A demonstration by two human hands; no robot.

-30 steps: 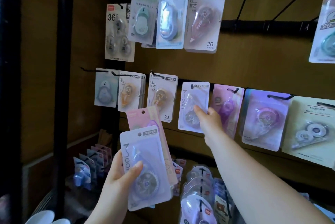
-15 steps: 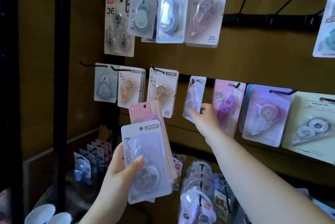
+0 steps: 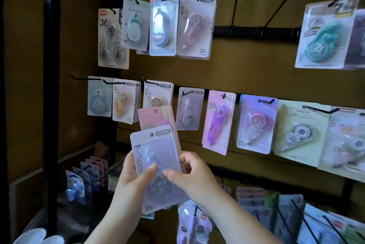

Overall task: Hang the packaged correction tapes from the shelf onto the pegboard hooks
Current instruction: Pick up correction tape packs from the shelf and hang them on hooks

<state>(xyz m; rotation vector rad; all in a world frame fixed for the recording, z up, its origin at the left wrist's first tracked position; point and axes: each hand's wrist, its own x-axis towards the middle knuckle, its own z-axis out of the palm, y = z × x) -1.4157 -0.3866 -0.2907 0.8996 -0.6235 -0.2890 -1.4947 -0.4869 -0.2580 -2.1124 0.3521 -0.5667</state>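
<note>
Pegboard (image 3: 246, 69) (brown) carries hung packets (image 3: 194, 26).

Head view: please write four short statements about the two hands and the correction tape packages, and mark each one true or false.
1. The left hand and the right hand both hold the held Moon package. True.
2. The pink package lies in front of the held Moon package. False: it sits behind it, in the same stack.
3. A hanging Moon package of the same design is in the middle row. True.
4. The right hand touches the purple package. False: that package hangs apart, above the hand.
</note>
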